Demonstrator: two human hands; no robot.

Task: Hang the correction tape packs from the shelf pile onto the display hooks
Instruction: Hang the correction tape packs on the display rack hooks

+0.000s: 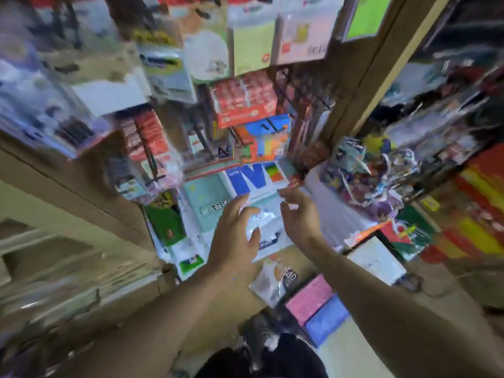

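Fingers (240,203) of the left hand (234,241) are spreading wide and lying over a glossy, crinkled clear-plastic pack (263,221), the thumb pressing its lower edge at about 5 o'clock of the palm; whether this blurred pack is a correction tape pack is hard to tell. At 3 o'clock of it, the right hand (298,214) is hovering with loosely bent fingers, holding nothing, its fingertips just beside the pack's right edge. Both hands are reaching over the shelf pile (207,214), a heap of flat, shiny, pale-teal and white card packs lying at the frame's centre. At 12 o'clock of the pile, a flat blue-and-white pack (253,177) with rainbow stripes is lying tilted. Higher, at 12 o'clock, a boxy red carton (242,99) is sitting among the display hooks (272,124), thin dark metal rods.
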